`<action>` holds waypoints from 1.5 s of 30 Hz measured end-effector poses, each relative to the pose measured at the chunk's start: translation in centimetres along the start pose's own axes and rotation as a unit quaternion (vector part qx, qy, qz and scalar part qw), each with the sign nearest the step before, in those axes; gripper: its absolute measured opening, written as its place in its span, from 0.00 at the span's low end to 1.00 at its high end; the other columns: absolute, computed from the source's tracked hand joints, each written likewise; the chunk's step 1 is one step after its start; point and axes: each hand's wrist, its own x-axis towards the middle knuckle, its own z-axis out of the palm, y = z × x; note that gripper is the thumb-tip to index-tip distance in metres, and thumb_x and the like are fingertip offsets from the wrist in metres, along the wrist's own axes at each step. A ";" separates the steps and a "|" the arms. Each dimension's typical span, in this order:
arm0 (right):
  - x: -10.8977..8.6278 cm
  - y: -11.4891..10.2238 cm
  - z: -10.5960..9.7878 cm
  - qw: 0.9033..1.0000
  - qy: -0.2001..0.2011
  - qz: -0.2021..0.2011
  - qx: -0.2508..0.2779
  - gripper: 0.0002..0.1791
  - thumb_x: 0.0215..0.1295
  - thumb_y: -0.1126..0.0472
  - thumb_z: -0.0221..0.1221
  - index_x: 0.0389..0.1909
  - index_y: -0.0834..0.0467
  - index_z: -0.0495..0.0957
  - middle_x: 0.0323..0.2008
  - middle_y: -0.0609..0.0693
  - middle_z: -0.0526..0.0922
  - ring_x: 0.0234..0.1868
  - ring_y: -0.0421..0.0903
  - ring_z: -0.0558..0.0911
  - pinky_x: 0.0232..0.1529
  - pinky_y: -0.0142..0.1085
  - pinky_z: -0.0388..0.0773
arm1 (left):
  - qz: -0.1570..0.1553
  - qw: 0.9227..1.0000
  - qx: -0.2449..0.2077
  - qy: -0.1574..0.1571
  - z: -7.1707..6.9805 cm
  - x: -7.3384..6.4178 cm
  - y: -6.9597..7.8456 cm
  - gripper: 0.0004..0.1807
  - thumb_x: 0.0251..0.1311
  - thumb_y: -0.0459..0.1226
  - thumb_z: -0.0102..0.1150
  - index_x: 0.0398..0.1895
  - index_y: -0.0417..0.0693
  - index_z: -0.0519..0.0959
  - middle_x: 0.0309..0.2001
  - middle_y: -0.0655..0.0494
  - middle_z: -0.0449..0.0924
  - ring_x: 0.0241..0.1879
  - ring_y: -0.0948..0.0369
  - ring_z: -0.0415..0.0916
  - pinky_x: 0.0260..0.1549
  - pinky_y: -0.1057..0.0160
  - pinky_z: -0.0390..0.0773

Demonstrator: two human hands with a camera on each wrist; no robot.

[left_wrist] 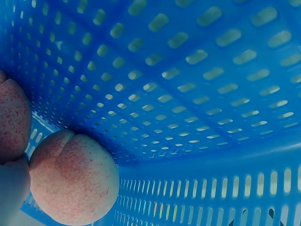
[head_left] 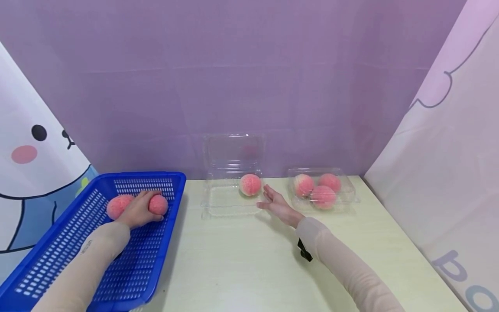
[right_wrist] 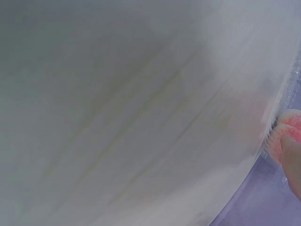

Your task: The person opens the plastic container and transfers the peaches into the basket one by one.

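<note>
Your left hand grasps one peach in the blue basket (second peach alongside); your right hand, released, fingers extended, sits beside the clear container bearing a third peach.

Left forearm reaches forward from lower left, covered in a pale long sleeve. Left hand has its back uppermost, fingers and thumb curved in a grip. Right forearm, likewise sleeved, angles in from lower right. Right hand is well apart from the left, fingers extended forward and leftward, thumb spread away.
</note>
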 end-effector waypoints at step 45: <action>0.0 0.3 -0.1 1.000 -0.003 -0.011 -0.012 0.48 0.58 0.65 0.58 0.71 0.61 0.37 0.72 0.55 0.40 0.72 0.52 0.46 0.69 0.44 0.48 | 0.082 0.994 -0.065 0.031 -3.8 -1.4 16.0 0.22 0.61 0.42 0.53 0.57 0.43 0.71 0.55 0.44 0.74 0.54 0.45 0.70 0.49 0.45 0.72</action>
